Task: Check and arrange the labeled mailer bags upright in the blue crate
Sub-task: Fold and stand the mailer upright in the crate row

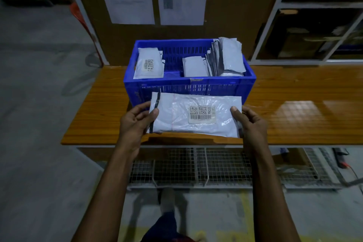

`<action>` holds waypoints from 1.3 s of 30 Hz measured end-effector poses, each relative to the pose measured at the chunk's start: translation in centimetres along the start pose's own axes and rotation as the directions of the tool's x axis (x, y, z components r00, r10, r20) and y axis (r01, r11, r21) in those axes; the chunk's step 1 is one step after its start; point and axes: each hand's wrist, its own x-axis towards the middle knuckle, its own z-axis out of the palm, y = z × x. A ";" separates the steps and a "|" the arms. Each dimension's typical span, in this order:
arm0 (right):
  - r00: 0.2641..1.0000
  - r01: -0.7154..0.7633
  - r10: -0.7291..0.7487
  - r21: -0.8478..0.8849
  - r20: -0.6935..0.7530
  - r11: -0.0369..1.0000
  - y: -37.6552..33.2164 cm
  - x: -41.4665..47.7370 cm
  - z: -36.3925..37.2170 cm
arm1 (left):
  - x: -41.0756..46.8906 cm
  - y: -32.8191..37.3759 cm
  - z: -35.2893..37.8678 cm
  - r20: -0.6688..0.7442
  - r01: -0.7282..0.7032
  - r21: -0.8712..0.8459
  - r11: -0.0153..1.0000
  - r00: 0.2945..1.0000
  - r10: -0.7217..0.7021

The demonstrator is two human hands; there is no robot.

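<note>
One mailer bag (182, 122) is pinched at its ends by the left hand (135, 124) and the right hand (250, 124), with one label (202, 114) on top. It is held just in front of one blue crate (216, 87) on the table (298, 124). Inside, one labeled bag (149, 64) and one plain bag (193, 66) are stood up; the bunch (228, 55) at the right cannot be counted.
</note>
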 end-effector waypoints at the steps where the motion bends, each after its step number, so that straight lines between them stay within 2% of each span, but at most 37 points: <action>1: 1.000 -0.008 0.008 0.018 -0.005 1.000 0.0 0.0 -0.2 | 0.0 0.0 0.0 0.002 -0.005 0.004 1.000 1.000 0.005; 3: 1.000 -0.003 0.003 -0.017 -0.014 1.000 0.3 0.3 -0.5 | -0.1 0.2 0.1 0.000 -0.013 -0.011 1.000 1.000 0.013; 5: 0.999 0.048 -0.047 -0.156 0.014 0.987 0.6 0.8 -0.9 | 0.0 0.4 0.1 0.008 -0.020 -0.009 1.000 1.000 0.020; 8: 0.985 0.143 -0.089 -0.414 0.147 0.899 0.3 1.0 -0.4 | 0.7 1.0 0.2 0.053 -0.023 0.023 0.999 0.998 0.021; 11: 0.945 0.182 0.013 -0.562 0.326 0.807 -0.7 1.0 1.3 | 1.9 1.5 0.4 0.103 0.004 0.061 0.998 0.995 -0.010; 14: 0.886 0.265 0.139 -0.728 0.443 0.632 -2.1 2.0 2.8 | 3.5 2.0 0.5 0.184 0.012 0.130 0.991 0.982 -0.036; 15: 0.865 0.279 0.180 -0.748 0.468 0.603 -2.6 2.5 3.3 | 4.0 2.4 0.5 0.203 0.010 0.144 0.990 0.978 -0.039; 18: 0.819 0.279 0.241 -0.729 0.521 0.625 -3.5 4.0 5.1 | 6.0 3.6 0.6 0.232 -0.013 0.165 0.986 0.972 -0.026; 21: 0.814 0.277 0.223 -0.696 0.537 0.662 -3.7 5.7 7.4 | 8.6 4.7 1.1 0.231 -0.030 0.127 0.991 0.973 0.000; 23: 0.826 0.212 0.223 -0.650 0.518 0.729 -4.0 7.0 9.0 | 10.4 5.3 1.3 0.175 -0.054 0.085 0.995 0.984 0.038; 25: 0.857 0.109 0.216 -0.575 0.467 0.811 -4.0 8.4 10.6 | 12.3 5.7 1.2 0.088 -0.057 0.067 0.996 0.995 0.051; 27: 0.900 0.025 0.195 -0.493 0.390 0.869 -4.0 9.9 12.6 | 14.0 5.7 1.2 0.054 -0.007 0.092 0.996 0.999 0.002; 31: 0.934 -0.058 0.196 -0.413 0.299 0.909 -3.7 12.7 16.9 | 17.6 6.0 1.5 0.004 0.107 0.071 0.992 0.994 -0.107; 34: 0.956 -0.086 0.178 -0.355 0.234 0.931 -3.0 15.0 19.8 | 20.0 7.1 1.7 -0.032 0.079 0.137 0.987 0.997 -0.075; 39: 0.978 -0.106 0.152 -0.288 0.141 0.952 -0.3 20.4 25.0 | 23.8 9.1 1.1 0.019 -0.009 0.286 0.958 1.000 0.004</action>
